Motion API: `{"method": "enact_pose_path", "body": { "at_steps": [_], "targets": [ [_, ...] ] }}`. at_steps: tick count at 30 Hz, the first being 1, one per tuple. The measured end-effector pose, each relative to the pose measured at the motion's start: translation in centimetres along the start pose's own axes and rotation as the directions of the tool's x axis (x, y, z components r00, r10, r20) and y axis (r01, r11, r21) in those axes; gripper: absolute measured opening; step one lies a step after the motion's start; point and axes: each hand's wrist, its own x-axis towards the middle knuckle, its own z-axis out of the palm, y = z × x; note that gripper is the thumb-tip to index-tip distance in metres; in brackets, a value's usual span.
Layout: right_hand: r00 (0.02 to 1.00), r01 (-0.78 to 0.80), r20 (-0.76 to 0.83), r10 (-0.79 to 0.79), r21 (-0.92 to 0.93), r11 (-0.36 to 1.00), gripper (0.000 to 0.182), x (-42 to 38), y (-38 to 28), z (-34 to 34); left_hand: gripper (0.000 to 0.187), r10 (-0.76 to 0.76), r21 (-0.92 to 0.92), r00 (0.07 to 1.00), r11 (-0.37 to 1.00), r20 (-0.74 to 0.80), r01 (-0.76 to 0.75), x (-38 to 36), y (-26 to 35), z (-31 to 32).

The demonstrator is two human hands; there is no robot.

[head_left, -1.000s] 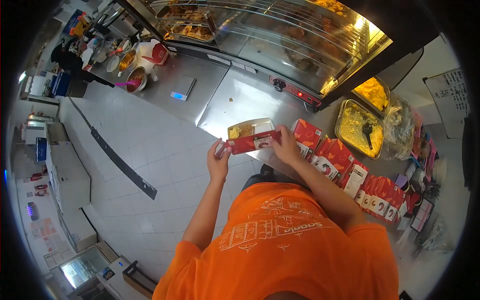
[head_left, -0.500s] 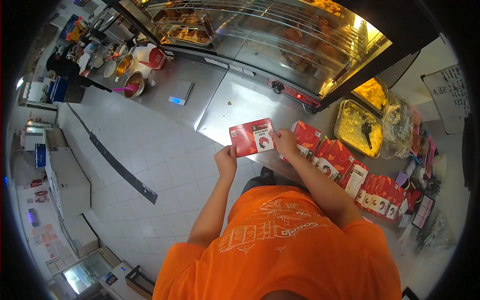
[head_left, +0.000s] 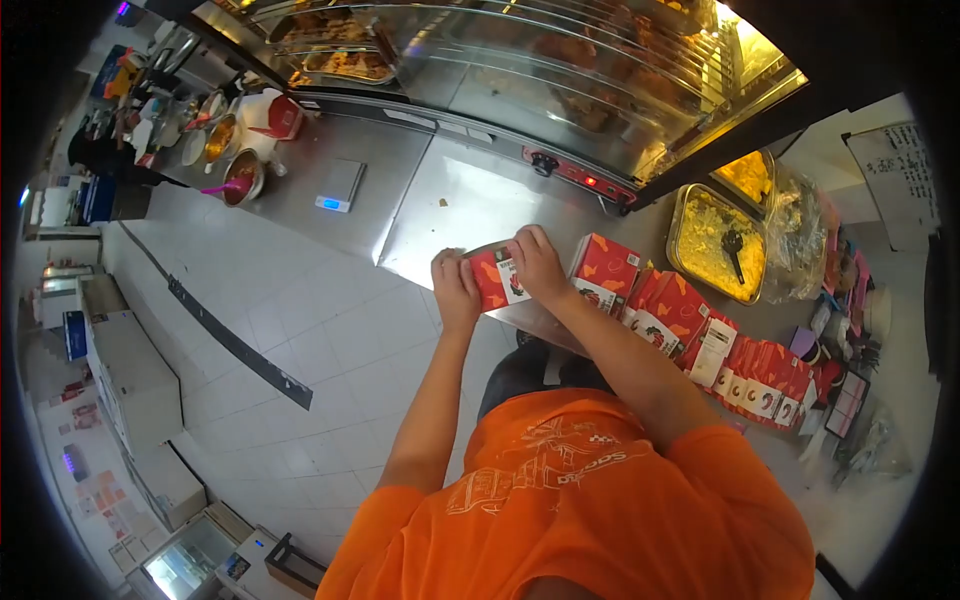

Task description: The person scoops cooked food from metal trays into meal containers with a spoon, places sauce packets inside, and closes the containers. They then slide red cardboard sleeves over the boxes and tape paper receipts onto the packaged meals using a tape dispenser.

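Between my two hands is a red printed box (head_left: 494, 283) with a white label, at the near edge of the steel counter. My left hand (head_left: 456, 286) grips its left end, fingers curled over the top. At the box's right side, my right hand (head_left: 538, 265) holds its upper edge with bent fingers. An upright red box (head_left: 606, 262) stands just right of my right hand. Beyond it, more red packages (head_left: 668, 305) lie in a row along the counter toward the right.
A glass food warmer (head_left: 560, 90) runs along the back. A digital scale (head_left: 341, 186) and a bowl (head_left: 243, 178) are to the left on the counter (head_left: 420, 200). At the right sits a tray of yellow food (head_left: 716, 240) with a black spoon.
Both hands have shifted from the box's lower left corner and right edge to its upper edge. The box looks narrower, with its top edge bent or opened.
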Motion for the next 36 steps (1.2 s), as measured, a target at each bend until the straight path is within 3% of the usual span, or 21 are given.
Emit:
{"method": "enact_pose_path", "body": {
  "at_steps": [2,3,6,8,10,12,14,16,18,20,21,22,24,25,26,27,28,29,31,33,36],
  "targets": [
    [0.982,-0.081,-0.165,0.097,0.098,0.992,0.02,0.0,0.6,0.7,0.015,-0.219,-0.092,0.974,0.97,0.065,0.225,0.3,0.4,-0.1],
    [0.981,-0.184,-0.035,0.19,0.134,0.974,0.017,0.1,1.0,0.8,0.017,-0.383,-0.205,0.916,0.893,0.12,0.401,0.6,0.8,-0.1],
    [0.969,-0.232,0.116,0.22,0.103,0.967,0.014,0.3,2.5,1.2,0.024,-0.291,-0.222,0.906,0.904,0.306,0.366,0.5,-2.3,0.3],
    [0.966,-0.257,0.104,0.236,0.318,0.913,0.02,1.0,0.8,0.1,0.031,-0.178,-0.115,0.912,0.965,0.371,0.235,1.5,-2.1,-0.9],
    [0.986,-0.145,-0.041,0.164,0.293,0.945,0.023,2.2,-2.5,-3.8,0.028,-0.277,-0.168,0.892,0.92,0.358,0.354,2.8,2.8,-3.6],
    [0.979,-0.115,-0.122,0.161,0.313,0.943,0.024,1.6,-5.6,-8.9,0.023,-0.204,-0.325,0.888,0.877,0.413,0.353,3.7,7.6,-5.7],
    [0.935,-0.256,-0.16,0.318,0.317,0.913,0.024,0.1,-9.3,-15.7,0.017,0.08,-0.38,0.888,0.918,0.452,0.111,5.1,12.8,-6.7],
    [0.912,-0.25,-0.254,0.321,0.276,0.928,0.021,-2.2,-10.4,-22.5,0.016,0.141,-0.4,0.81,0.908,0.569,0.123,6.8,18.8,-5.7],
    [0.809,-0.43,-0.213,0.547,0.42,0.799,0.017,-6.0,-9.6,-30.6,0.015,0.215,-0.41,0.686,0.903,0.695,0.132,7.5,25.7,-3.8],
    [0.612,-0.359,-0.391,0.688,0.637,0.682,0.015,-12.9,-5.0,-39.5,0.016,0.353,-0.496,0.587,0.863,0.729,0.097,7.2,33.8,-1.1],
    [0.496,-0.204,-0.631,0.597,0.583,0.786,0.018,-17.5,1.0,-44.2,0.018,0.476,-0.559,0.524,0.829,0.706,0.0,7.3,38.0,0.4],
    [0.292,-0.295,-0.716,0.634,0.563,0.772,0.021,-19.6,-0.8,-49.9,0.022,0.596,-0.614,0.378,0.785,0.708,-0.087,7.6,41.9,1.9],
    [0.247,-0.606,-0.821,0.515,0.284,0.743,0.021,-31.8,7.8,-59.7,0.025,0.709,-0.724,0.223,0.689,0.669,-0.02,5.6,51.4,4.1],
    [0.358,-0.201,-0.764,0.536,0.498,0.844,0.02,-38.5,14.7,-62.4,0.032,0.79,-0.806,0.182,0.591,0.586,0.029,3.8,55.3,6.7],
    [0.463,0.204,-0.696,0.549,0.686,0.698,0.02,-44.9,21.2,-64.9,0.035,0.83,-0.834,0.097,0.552,0.55,0.006,2.5,60.3,7.9],
    [0.407,-0.124,-0.681,0.608,0.619,0.776,0.024,-45.8,23.3,-66.7,0.034,0.943,-0.941,0.079,0.33,0.324,-0.076,0.5,64.6,11.0],
    [0.326,-0.686,-0.699,0.637,0.29,0.668,0.028,-43.5,21.9,-66.1,0.036,0.94,-0.934,0.01,0.339,0.34,-0.111,-1.7,69.4,12.1],
    [0.342,-0.809,-0.664,0.665,0.152,0.568,0.032,-43.3,22.4,-65.7,0.044,0.919,-0.842,-0.122,0.283,0.376,-0.46,-5.4,77.4,19.0],
    [0.336,-0.877,-0.597,0.728,0.084,0.474,0.036,-44.2,23.0,-66.4,0.045,0.904,-0.835,-0.123,0.317,0.41,-0.45,-8.3,82.4,20.9],
    [0.233,-0.85,-0.411,0.881,0.354,0.39,0.032,-42.9,25.4,-65.1,0.046,0.895,-0.814,-0.1,0.343,0.435,-0.469,-11.5,86.5,23.9],
    [0.313,-0.769,-0.309,0.898,0.472,0.431,0.043,-40.9,33.4,-61.5,0.048,0.878,-0.792,-0.097,0.37,0.469,-0.485,-16.3,89.6,25.8]
  ]
}}
